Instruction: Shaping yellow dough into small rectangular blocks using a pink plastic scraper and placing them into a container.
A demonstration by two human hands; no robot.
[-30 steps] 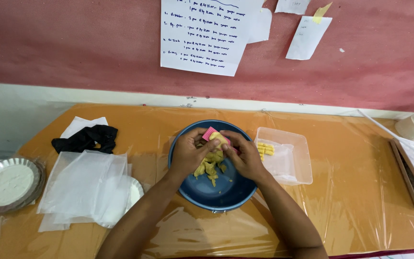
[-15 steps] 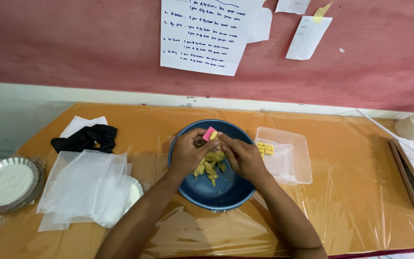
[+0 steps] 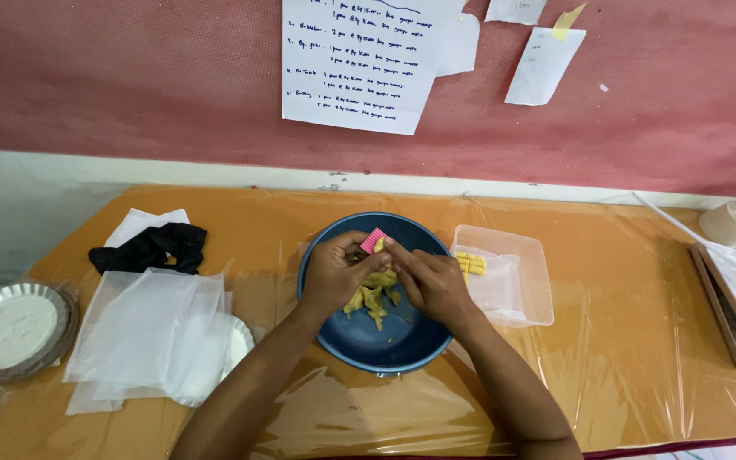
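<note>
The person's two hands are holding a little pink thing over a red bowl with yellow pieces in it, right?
Not quite: the bowl is dark blue, not red; the head view shows it. The rest holds: the left hand and the right hand pinch a little pink thing together over that bowl, and yellow pieces lie inside it.

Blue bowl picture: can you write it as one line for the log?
left hand: holds pink piece | right hand: touches pink piece | under hands: blue bowl, yellow pieces | right of bowl: clear tray
</note>
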